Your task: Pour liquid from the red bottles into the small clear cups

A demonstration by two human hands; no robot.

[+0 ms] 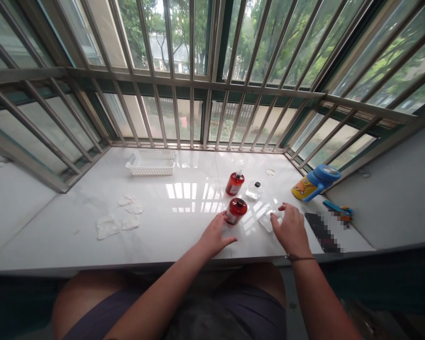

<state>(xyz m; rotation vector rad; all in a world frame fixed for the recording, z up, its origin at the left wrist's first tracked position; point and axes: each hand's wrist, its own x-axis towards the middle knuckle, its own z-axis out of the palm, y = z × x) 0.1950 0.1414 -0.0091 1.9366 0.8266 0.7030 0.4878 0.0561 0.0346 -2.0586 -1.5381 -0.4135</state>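
My left hand (214,237) is beside a red bottle (235,213) with a black top and a pale label. Its fingertips rest at the bottle's left side, while the thumb stretches away toward the front edge. My right hand (291,227) hovers with thumb and fingers apart near a clear, crumpled-looking plastic piece (265,222); whether it touches that piece I cannot tell. Just behind stand a second red bottle (234,184) with a clear pump top and a small clear bottle (254,191) with a black cap.
A white plastic basket (152,169) sits at the back left. Several crumpled white tissues (108,227) lie at left, another scrap (270,172) at back right. A blue-and-yellow tumbler (313,183), a dark phone (320,231) and a blue-orange object (335,208) are at right. Metal bars (205,85) edge the ledge.
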